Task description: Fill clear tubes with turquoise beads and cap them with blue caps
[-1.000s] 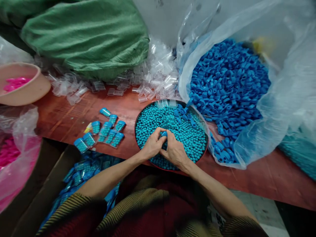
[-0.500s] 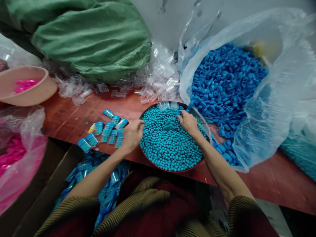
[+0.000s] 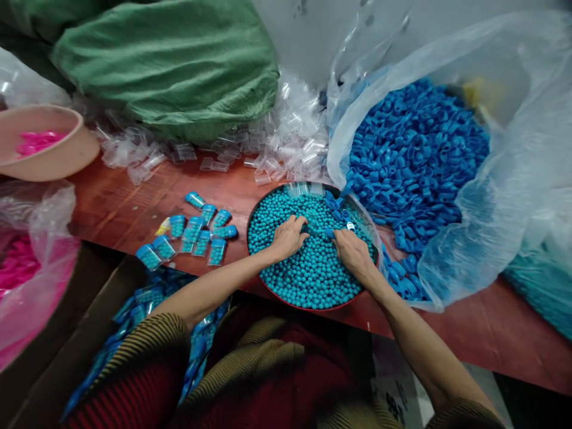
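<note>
A round red-rimmed bowl (image 3: 313, 307) full of small turquoise beads (image 3: 308, 277) stands in front of me on the table. Over the beads, my left hand (image 3: 287, 239) is closed, its thumb and fingers pinching what looks like a clear plastic container, mostly hidden against the beads. Facing it, my right hand (image 3: 353, 253) pinches a blue cap (image 3: 330, 233) between its fingertips. More blue caps (image 3: 333, 202) and clear containers (image 3: 304, 189) lie at the bowl's back edge. Left of the bowl, several bead-filled containers with blue caps (image 3: 192, 229) lie on the table.
A large clear bag (image 3: 482, 238) of blue caps (image 3: 415, 155) opens at the right. Empty clear containers (image 3: 295, 143) are heaped at the back beside a green sack (image 3: 179, 65). A pale pink basin (image 3: 58, 161) stands at the left. Capped containers (image 3: 205, 339) also lie below the table edge.
My left hand has moved right, from beside the capped containers to over the beads, leaving one more capped container there. My right hand has come down slightly towards me with the blue cap.
</note>
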Demonstrator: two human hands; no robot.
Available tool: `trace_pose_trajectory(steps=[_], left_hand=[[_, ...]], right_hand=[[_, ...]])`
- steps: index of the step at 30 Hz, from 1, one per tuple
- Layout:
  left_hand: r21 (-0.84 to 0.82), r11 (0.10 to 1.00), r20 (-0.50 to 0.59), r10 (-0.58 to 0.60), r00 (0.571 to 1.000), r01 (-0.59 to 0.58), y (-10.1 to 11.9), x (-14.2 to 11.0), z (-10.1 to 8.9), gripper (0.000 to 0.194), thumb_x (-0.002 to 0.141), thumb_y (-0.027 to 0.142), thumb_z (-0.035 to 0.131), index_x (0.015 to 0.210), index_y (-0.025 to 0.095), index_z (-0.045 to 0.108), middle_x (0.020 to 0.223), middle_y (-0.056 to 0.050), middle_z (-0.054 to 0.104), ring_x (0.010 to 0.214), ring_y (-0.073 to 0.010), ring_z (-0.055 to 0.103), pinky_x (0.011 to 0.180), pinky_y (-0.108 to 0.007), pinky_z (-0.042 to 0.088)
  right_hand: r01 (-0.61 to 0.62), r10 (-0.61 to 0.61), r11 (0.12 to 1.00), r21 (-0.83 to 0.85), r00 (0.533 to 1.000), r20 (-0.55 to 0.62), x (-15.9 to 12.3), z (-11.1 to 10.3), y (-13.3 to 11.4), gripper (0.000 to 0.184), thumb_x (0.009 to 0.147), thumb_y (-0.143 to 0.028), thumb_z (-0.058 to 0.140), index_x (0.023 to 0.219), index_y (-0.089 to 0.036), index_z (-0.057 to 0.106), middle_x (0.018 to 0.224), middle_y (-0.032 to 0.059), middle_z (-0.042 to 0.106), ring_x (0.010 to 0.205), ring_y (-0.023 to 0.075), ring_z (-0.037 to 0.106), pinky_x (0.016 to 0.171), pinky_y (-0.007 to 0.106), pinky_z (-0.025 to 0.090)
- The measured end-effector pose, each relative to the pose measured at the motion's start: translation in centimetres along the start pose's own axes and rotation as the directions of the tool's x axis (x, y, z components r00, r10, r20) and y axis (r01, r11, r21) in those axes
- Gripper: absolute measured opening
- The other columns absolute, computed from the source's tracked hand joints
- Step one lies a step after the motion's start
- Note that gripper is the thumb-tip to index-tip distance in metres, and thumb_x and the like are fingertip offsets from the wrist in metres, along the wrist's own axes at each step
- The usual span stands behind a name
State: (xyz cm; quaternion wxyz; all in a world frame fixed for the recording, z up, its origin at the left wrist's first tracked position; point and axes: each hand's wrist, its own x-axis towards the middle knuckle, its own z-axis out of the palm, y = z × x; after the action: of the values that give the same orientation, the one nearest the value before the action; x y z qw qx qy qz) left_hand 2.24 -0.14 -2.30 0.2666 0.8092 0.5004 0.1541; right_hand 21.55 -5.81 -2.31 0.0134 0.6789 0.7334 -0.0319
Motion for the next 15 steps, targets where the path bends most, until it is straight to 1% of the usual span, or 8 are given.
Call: trace_pose_trajectory(steps=[2,4,6,7,8,10,12,15], left_hand=[[0.034,0.999,-0.008,-0.011,1.000,0.011,0.4,0.2,0.2,0.029,0.081,0.031,0.060,0.108,0.019,0.055,0.108,-0.008,0.058,0.095,-0.0239,0.059,0.082,-0.034,0.046],[0.024,1.000,0.006,-0.015,1.000,0.014,0.6,0.4,0.4,0.029,0.081,0.030,0.060,0.108,0.019,0.055,0.108,-0.008,0.059,0.096,-0.0233,0.059,0.083,-0.033,0.046],[0.008,1.000,0.026,-0.006,1.000,0.006,0.7,0.7,0.6,0.027,0.082,0.028,0.059,0.108,0.020,0.056,0.105,-0.006,0.061,0.096,-0.0228,0.059,0.084,-0.033,0.045],[0.009,1.000,0.035,0.001,0.999,-0.001,0.7,0.7,0.7,0.026,0.082,0.028,0.059,0.108,0.021,0.056,0.103,-0.006,0.062,0.096,-0.0229,0.059,0.085,-0.033,0.045],[0.017,1.000,0.041,0.006,0.999,-0.007,0.6,0.7,0.8,0.026,0.083,0.028,0.058,0.108,0.022,0.057,0.102,-0.006,0.062,0.096,-0.0232,0.059,0.085,-0.034,0.045],[0.038,0.999,0.051,0.009,0.999,-0.011,0.5,0.7,0.8,0.025,0.084,0.029,0.056,0.108,0.022,0.058,0.100,-0.006,0.062,0.096,-0.0240,0.059,0.084,-0.035,0.045],[0.046,0.999,0.058,0.011,0.998,-0.014,0.5,0.6,0.8,0.026,0.085,0.030,0.053,0.109,0.022,0.059,0.100,-0.007,0.062,0.096,-0.0242,0.059,0.084,-0.035,0.045],[0.017,1.000,0.071,0.023,0.997,-0.024,0.4,0.6,0.6,0.024,0.086,0.029,0.051,0.107,0.022,0.059,0.102,-0.007,0.063,0.098,-0.0228,0.059,0.086,-0.034,0.045]], right_hand=[[-0.080,0.081,0.990,0.115,0.997,-0.008,0.2,-0.3,0.2,0.035,0.091,-0.020,0.034,0.118,-0.010,0.055,0.096,0.0146,0.067,0.089,0.0245,0.060,0.076,0.033,0.044],[-0.109,0.119,0.955,0.276,0.993,-0.019,0.8,-0.7,0.1,0.042,0.091,-0.019,0.031,0.128,-0.011,0.049,0.097,0.0124,0.069,0.086,0.0229,0.063,0.079,0.034,0.045],[-0.056,0.073,0.916,0.397,0.997,-0.028,1.3,-0.8,-0.3,0.042,0.092,-0.018,0.029,0.127,-0.016,0.052,0.101,0.0088,0.069,0.089,0.0208,0.064,0.083,0.033,0.046],[-0.025,0.040,0.910,0.413,0.999,-0.029,1.5,-0.7,-0.7,0.042,0.092,-0.017,0.029,0.124,-0.018,0.055,0.103,0.0077,0.069,0.092,0.0199,0.063,0.085,0.033,0.046],[-0.008,0.018,0.919,0.394,1.000,-0.022,1.5,-0.6,-1.1,0.042,0.091,-0.016,0.028,0.122,-0.019,0.057,0.105,0.0074,0.069,0.095,0.0196,0.063,0.085,0.032,0.046],[0.002,-0.004,0.959,0.284,1.000,0.007,1.3,-0.4,-1.8,0.041,0.092,-0.017,0.029,0.123,-0.019,0.057,0.105,0.0085,0.068,0.097,0.0202,0.062,0.084,0.031,0.046],[0.009,-0.016,0.985,0.172,0.999,0.039,0.8,-0.5,-2.2,0.039,0.094,-0.025,0.033,0.126,-0.019,0.054,0.105,0.0096,0.067,0.097,0.0213,0.062,0.081,0.031,0.046],[-0.008,-0.003,0.994,0.108,0.995,0.102,0.2,-1.4,-2.3,0.038,0.093,-0.037,0.040,0.125,-0.019,0.053,0.110,0.0098,0.067,0.101,0.0219,0.061,0.081,0.030,0.045]])
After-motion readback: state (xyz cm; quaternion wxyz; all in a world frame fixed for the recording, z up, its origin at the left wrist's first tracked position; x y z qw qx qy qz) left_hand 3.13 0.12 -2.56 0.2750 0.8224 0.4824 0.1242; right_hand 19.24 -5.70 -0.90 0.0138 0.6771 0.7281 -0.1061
